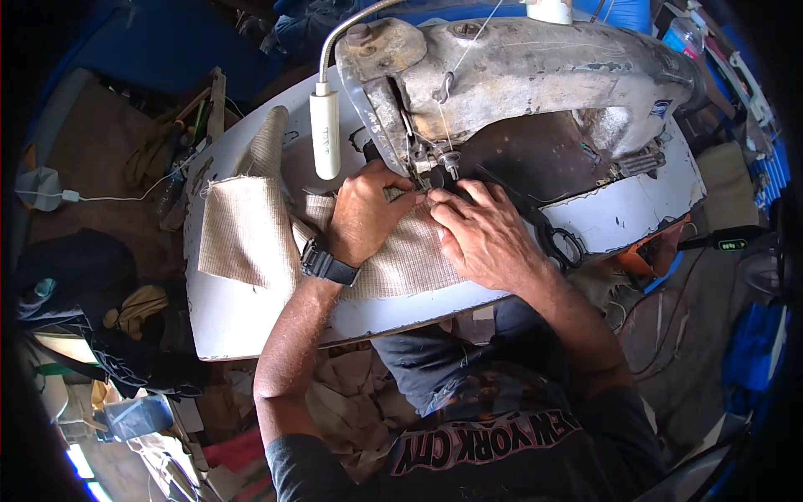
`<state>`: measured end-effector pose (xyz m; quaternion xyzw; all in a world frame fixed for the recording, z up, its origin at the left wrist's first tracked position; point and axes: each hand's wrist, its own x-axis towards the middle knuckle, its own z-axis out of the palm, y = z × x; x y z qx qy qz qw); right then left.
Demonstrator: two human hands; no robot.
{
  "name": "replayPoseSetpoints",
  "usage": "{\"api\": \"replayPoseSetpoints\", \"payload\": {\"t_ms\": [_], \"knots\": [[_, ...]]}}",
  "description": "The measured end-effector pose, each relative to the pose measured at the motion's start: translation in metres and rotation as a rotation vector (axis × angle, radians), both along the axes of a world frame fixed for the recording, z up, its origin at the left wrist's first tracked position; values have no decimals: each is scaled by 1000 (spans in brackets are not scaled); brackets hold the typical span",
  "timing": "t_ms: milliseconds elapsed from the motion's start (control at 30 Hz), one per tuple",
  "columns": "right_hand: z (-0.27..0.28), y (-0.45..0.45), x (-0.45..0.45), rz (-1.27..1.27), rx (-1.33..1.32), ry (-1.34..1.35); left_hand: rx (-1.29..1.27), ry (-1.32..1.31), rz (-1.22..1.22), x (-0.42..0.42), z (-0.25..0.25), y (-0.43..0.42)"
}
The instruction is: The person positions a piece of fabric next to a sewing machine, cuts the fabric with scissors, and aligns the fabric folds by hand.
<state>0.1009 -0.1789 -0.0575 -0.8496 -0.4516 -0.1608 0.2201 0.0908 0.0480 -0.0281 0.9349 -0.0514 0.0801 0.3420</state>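
Beige checked fabric [401,263] lies on the white sewing table [242,322], under both hands and in front of the sewing machine [535,71]. My left hand [368,213], with a black watch at the wrist, pinches the fabric's edge just beside the needle area. Resting on the fabric to the right, my right hand [485,234] has its fingers bent and somewhat apart, the fingertips near the presser foot. A folded part of the fabric [247,230] stands up at the left. The needle tip is too small to make out.
A white lamp [324,134] on a bendable neck hangs left of the machine head. Black scissors [562,243] lie right of my right hand. An orange container [652,255] is beyond the table's right edge. Cloth scraps [360,402] lie below the table.
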Motion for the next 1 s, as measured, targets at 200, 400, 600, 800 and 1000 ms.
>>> {"api": "replayPoseSetpoints", "payload": {"t_ms": [200, 400, 600, 800, 1000], "knots": [[14, 14, 39, -16, 246, 390, 223, -253, -59, -14, 3, -11], [-11, 51, 72, -145, 245, 299, 373, -474, -47, -36, 6, -23], [26, 21, 38, -11, 16, 534, 459, -432, -31, -28, -1, -29], [74, -41, 0, 405, 4, 549, 547, -384, -157, -37, -13, -31], [149, -161, 58, -130, 450, 145, 594, -353, -145, -42, -11, -35]]}}
